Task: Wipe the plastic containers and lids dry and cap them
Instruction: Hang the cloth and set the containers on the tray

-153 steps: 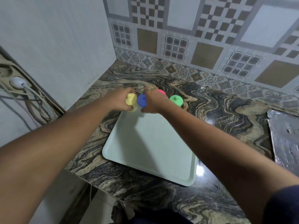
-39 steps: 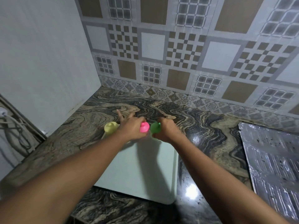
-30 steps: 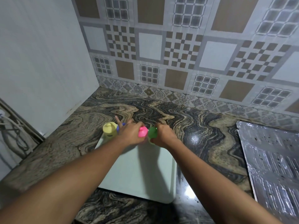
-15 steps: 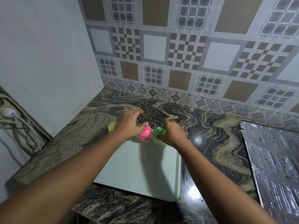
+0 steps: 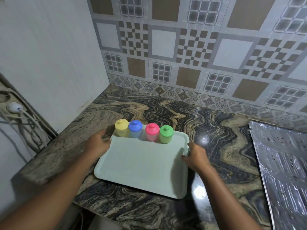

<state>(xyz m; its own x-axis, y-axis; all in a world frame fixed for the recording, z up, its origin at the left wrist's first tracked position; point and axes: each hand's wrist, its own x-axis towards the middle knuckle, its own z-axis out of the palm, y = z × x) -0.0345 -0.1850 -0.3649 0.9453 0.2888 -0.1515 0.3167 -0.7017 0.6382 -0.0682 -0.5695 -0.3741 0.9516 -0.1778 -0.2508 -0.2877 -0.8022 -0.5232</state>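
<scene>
Kitchen counter, head view: yellow container, blue container, pink container and green container, all capped, line the tray along its far rim. My left hand hangs loose and empty beside the left rim. My right hand touches the right rim, though I cannot tell if it grips. Any lift should be level and slow.

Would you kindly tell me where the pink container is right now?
In the head view, the pink container stands at the tray's far edge, between the blue container and the green container.
</scene>
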